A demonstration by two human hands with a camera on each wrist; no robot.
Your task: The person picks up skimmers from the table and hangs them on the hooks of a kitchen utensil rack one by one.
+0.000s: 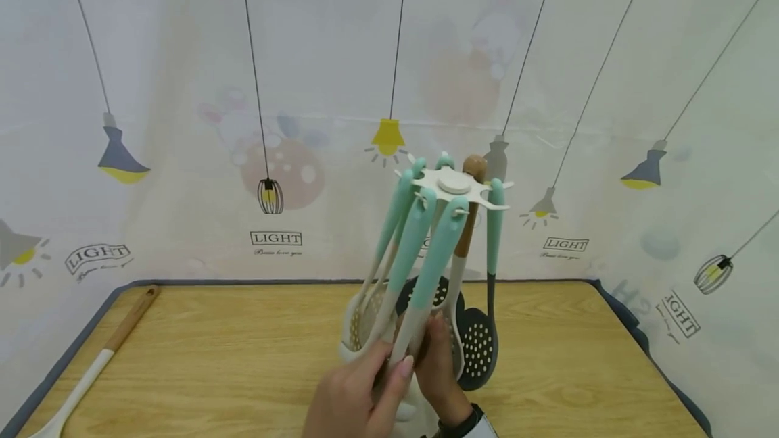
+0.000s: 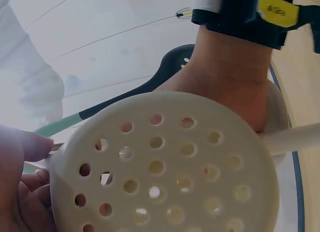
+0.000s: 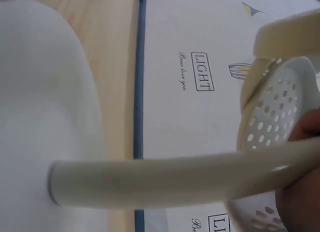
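Observation:
A white utensil stand has a hooked top (image 1: 454, 184), a pole (image 3: 150, 182) and a broad white base (image 3: 40, 101). Several kitchen tools with mint handles hang from the hooks, plus one with a brown wooden handle (image 1: 465, 235). My left hand (image 1: 351, 392) pinches the pale lower handle of a cream skimmer (image 2: 172, 132), whose perforated head fills much of the left wrist view. Behind the hanging tools, my right hand (image 1: 437, 362) grips the pole, its fingers partly hidden. A dark perforated skimmer (image 1: 491, 370) hangs to the right of that hand.
On the wooden table (image 1: 243, 336) a white utensil with a wooden handle (image 1: 130, 320) lies along the left edge. A pale backdrop cloth (image 1: 328, 73) printed with lamps rises behind and beside the table.

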